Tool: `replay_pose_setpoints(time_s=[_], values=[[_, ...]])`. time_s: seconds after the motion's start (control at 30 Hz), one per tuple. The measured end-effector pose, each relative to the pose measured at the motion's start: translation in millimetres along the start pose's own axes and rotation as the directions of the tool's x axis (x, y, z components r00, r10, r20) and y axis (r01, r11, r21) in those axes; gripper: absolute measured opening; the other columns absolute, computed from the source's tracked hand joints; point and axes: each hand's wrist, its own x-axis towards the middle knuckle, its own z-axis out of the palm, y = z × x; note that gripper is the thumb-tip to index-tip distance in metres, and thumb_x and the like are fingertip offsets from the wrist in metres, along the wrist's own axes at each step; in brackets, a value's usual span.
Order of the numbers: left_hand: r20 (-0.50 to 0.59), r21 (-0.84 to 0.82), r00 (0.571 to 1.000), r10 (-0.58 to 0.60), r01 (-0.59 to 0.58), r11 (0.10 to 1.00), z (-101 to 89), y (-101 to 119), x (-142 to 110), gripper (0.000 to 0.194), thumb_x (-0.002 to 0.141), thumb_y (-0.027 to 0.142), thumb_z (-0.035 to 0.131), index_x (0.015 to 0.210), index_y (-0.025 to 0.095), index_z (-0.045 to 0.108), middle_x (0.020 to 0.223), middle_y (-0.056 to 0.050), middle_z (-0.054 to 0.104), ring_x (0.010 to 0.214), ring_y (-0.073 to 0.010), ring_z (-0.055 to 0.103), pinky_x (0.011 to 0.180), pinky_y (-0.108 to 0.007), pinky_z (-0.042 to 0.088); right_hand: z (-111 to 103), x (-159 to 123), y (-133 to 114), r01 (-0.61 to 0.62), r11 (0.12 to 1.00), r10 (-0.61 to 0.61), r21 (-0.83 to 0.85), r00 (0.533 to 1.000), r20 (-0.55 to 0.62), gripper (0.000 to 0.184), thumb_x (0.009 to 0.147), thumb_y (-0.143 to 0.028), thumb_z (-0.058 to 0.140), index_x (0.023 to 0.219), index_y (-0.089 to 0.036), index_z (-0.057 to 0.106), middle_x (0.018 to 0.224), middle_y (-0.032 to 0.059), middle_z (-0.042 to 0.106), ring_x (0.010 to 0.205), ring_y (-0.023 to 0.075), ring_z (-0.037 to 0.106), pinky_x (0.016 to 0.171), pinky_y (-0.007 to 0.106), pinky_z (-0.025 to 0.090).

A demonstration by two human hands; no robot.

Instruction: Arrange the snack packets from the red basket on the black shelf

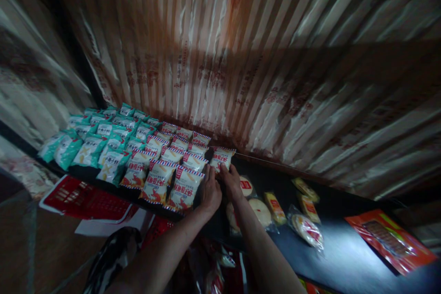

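Observation:
At the right end of the rows of white snack bags (153, 188), with red and blue striped edges, one snack bag (220, 157) stands at the back. My right hand (231, 183) grips its lower right side, thumb on the front. My left hand (211, 191) is at the bag's lower left corner, fingers close together and pressed against it; the fingertips are partly hidden. Beside the left wrist is a front-row shrimp-print bag (185, 187). Round white cakes in clear wrap (260, 211) lie beneath and beside my right forearm.
Teal snack bags (90, 150) fill the left of the black shelf (339, 234). Yellow packets (275, 207), a wrapped round cake (306, 229) and an orange-red package (391, 241) lie to the right. Pleated sheeting (220, 55) hangs behind. A red printed bag (86, 200) is below the shelf.

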Motion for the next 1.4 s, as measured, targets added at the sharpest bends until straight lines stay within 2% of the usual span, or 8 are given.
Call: replay_pose_setpoints(time_s=[0.2,0.37,0.57,0.8,0.97,1.17,1.3,1.4], values=[[-0.011,-0.020,0.999,0.037,-0.037,0.999,7.7,-4.8,7.0,0.064,0.078,0.004,0.036,0.142,0.008,0.036,0.153,-0.011,0.028,0.144,-0.0176,0.016,0.119,-0.035,0.016,8.6,19.5,5.3,0.000,0.973,-0.025,-0.231,0.994,-0.108,0.046,0.074,-0.048,0.059,0.108,-0.016,0.063,0.097,0.0108,0.072,0.089,0.0254,0.066,0.076,0.032,0.050],[0.004,0.026,1.000,0.029,-0.029,0.999,8.7,-6.0,13.2,0.062,0.079,0.003,0.033,0.141,0.005,0.037,0.153,-0.013,0.027,0.143,-0.0182,0.018,0.119,-0.035,0.016,17.5,31.1,8.0,-0.008,0.943,-0.042,-0.334,0.989,-0.144,0.051,0.079,-0.045,0.054,0.118,-0.013,0.059,0.110,0.0151,0.068,0.103,0.0282,0.063,0.088,0.036,0.047],[0.033,0.035,0.999,0.009,-0.010,0.999,9.1,0.2,24.4,0.063,0.078,0.002,0.035,0.141,0.004,0.036,0.153,-0.014,0.026,0.143,-0.0210,0.018,0.118,-0.040,0.021,19.4,37.7,4.8,-0.011,0.908,-0.049,-0.418,0.990,-0.132,0.056,0.084,-0.042,0.046,0.126,-0.006,0.052,0.118,0.0222,0.063,0.110,0.0311,0.061,0.093,0.038,0.044],[0.054,0.030,0.998,-0.032,0.030,0.999,9.0,6.5,32.8,0.059,0.081,0.003,0.034,0.140,0.006,0.039,0.151,-0.015,0.029,0.143,-0.0221,0.021,0.118,-0.042,0.022,23.4,46.0,1.3,-0.023,0.905,-0.040,-0.425,0.989,-0.139,0.047,0.084,-0.040,0.045,0.123,-0.015,0.056,0.109,0.0155,0.068,0.104,0.0284,0.063,0.091,0.038,0.045],[0.037,0.007,0.999,-0.038,0.038,0.999,9.4,5.0,34.7,0.062,0.081,0.003,0.035,0.142,0.013,0.038,0.151,-0.011,0.031,0.143,-0.0210,0.021,0.118,-0.043,0.022,27.5,51.1,2.3,-0.020,0.907,-0.040,-0.421,0.990,-0.134,0.053,0.083,-0.040,0.046,0.130,-0.015,0.050,0.112,0.0150,0.067,0.106,0.0280,0.062,0.093,0.039,0.044],[0.040,0.034,0.999,-0.032,0.030,0.999,10.4,4.2,37.7,0.065,0.079,0.000,0.033,0.142,0.013,0.037,0.151,-0.011,0.033,0.143,-0.0209,0.021,0.118,-0.043,0.020,29.7,54.9,4.5,0.014,0.936,-0.060,-0.351,0.991,-0.120,0.057,0.081,-0.042,0.049,0.133,-0.018,0.045,0.113,0.0123,0.067,0.108,0.0264,0.062,0.096,0.038,0.043],[0.058,0.041,0.997,-0.050,0.047,0.998,8.6,5.2,38.8,0.062,0.079,0.001,0.033,0.141,0.009,0.040,0.151,-0.012,0.032,0.143,-0.0207,0.021,0.119,-0.039,0.019,30.3,53.3,1.1,0.067,0.908,-0.094,-0.413,0.994,-0.047,0.055,0.083,-0.040,0.045,0.133,-0.015,0.047,0.120,0.0149,0.064,0.111,0.0267,0.060,0.097,0.038,0.042],[0.053,0.002,0.998,-0.046,0.046,0.999,7.5,5.2,39.6,0.061,0.081,0.005,0.035,0.142,0.013,0.039,0.150,-0.009,0.035,0.143,-0.0199,0.021,0.118,-0.038,0.019,29.9,49.9,-0.9,0.114,0.876,-0.133,-0.469,0.991,-0.009,0.057,0.081,-0.042,0.048,0.131,-0.014,0.049,0.115,0.0155,0.066,0.104,0.0273,0.063,0.092,0.037,0.045]])
